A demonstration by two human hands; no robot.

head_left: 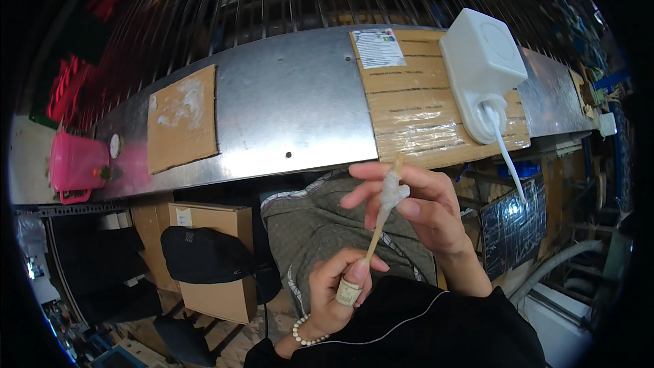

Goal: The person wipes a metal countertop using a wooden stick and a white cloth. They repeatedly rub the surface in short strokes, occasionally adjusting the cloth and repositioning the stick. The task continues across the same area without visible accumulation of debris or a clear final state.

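While both hands (381, 245) pinch a thin stick (379, 225), open room surrounds.

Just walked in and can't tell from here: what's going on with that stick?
A person holds a thin wooden stick upright between both hands. The left hand, with tape around one finger and a bead bracelet at the wrist, pinches its lower end. The right hand presses a pale whitish lump around the stick's upper part. Beyond them lies a metal bench with a white box and its cord.
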